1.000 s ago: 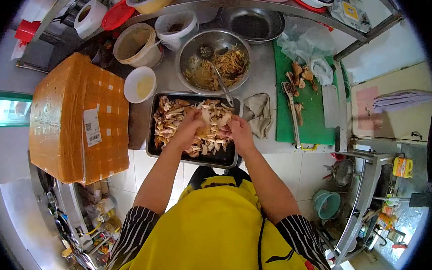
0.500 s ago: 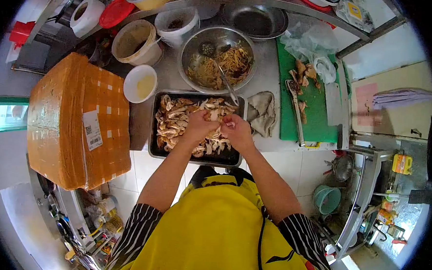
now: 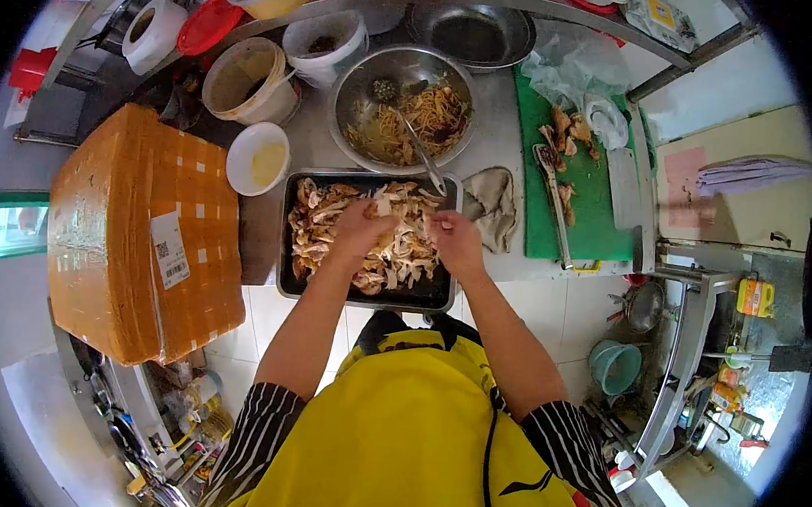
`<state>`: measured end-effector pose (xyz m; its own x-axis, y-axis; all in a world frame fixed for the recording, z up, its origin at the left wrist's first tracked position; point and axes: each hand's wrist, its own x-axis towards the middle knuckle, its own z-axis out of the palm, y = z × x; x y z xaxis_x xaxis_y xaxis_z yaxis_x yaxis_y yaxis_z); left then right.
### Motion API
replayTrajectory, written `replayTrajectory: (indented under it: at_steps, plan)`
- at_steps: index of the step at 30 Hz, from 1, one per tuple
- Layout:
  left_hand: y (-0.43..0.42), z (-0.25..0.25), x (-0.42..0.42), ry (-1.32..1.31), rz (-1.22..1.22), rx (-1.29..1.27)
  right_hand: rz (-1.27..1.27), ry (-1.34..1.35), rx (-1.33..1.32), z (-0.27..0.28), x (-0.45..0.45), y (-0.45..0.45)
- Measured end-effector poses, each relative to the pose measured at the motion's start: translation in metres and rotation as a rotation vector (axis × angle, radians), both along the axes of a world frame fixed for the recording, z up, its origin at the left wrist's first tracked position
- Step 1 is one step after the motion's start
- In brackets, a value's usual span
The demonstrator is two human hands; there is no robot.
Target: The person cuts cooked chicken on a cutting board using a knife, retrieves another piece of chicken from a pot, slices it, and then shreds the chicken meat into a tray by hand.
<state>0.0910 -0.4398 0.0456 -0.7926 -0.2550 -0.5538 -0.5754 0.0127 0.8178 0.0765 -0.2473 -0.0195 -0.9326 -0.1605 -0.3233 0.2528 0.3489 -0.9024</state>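
A dark rectangular tray point(image 3: 287, 279) holds many torn strips of pale and browned cooked meat point(image 3: 320, 226). My left hand point(image 3: 361, 231) is over the middle of the tray, its fingers curled together around a piece of pale meat. At the tray's right side, my right hand point(image 3: 458, 245) has thumb and fingers pinched on a strip of meat, which the fingers partly hide. A gap with meat strips beneath separates the two hands. Just beyond the tray, a steel bowl point(image 3: 337, 126) contains shredded food and a metal spoon point(image 3: 421, 149).
A taped carton point(image 3: 104, 238) stands left, beside a white tub point(image 3: 236, 176). Right of the tray lie a crumpled cloth point(image 3: 489, 207) and a green cutting board point(image 3: 595, 231) with meat pieces, tongs point(image 3: 555, 206) and a cleaver point(image 3: 624, 191). A shelf edge point(image 3: 565, 28) runs overhead.
My hands were close together over the meat and have moved apart, the left one to the left and the right one slightly rightward. The view has shifted slightly.
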Motion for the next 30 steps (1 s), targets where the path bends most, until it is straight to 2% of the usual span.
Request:
replayTrajectory:
  at_steps: [3, 6, 10, 12, 15, 18, 22, 24, 25, 27, 29, 30]
  plan:
    - [0.004, -0.017, -0.003, -0.042, -0.059, 0.073, 0.053, 0.424, 0.242, 0.005, 0.001, -0.007]
    - [0.001, -0.023, -0.003, -0.008, -0.175, 0.164, 0.049, 0.005, -0.054, 0.034, -0.001, -0.016]
    - [0.005, -0.025, 0.002, 0.134, -0.19, 0.139, 0.059, -0.025, -0.19, 0.0, -0.004, -0.017]
    - [0.005, -0.022, 0.002, 0.096, -0.194, 0.17, 0.094, -0.049, -0.192, -0.004, -0.005, -0.015]
    - [0.002, -0.036, 0.001, 0.051, -0.216, 0.147, 0.121, -0.171, -0.162, 0.029, -0.006, -0.011]
    - [0.002, -0.037, 0.0, 0.044, -0.211, 0.119, 0.108, -0.172, -0.235, 0.013, -0.003, -0.011]
    - [0.014, 0.004, -0.004, -0.027, -0.198, -0.093, 0.018, 0.104, 0.028, 0.035, 0.004, -0.017]
    - [0.0, -0.026, -0.002, 0.0, -0.135, -0.063, -0.059, 0.166, 0.122, 0.027, 0.005, -0.011]
    - [-0.006, -0.027, -0.004, 0.015, -0.103, -0.049, -0.043, 0.138, 0.133, 0.027, 0.002, -0.006]
    - [-0.015, -0.029, -0.005, 0.028, -0.191, -0.051, -0.013, 0.079, 0.154, 0.027, -0.002, 0.002]
    - [-0.011, 0.003, -0.006, 0.016, -0.241, -0.018, 0.077, 0.154, 0.22, 0.028, -0.002, 0.003]
    - [-0.01, 0.001, -0.005, 0.025, -0.23, 0.005, 0.122, 0.195, 0.253, 0.029, -0.004, 0.003]
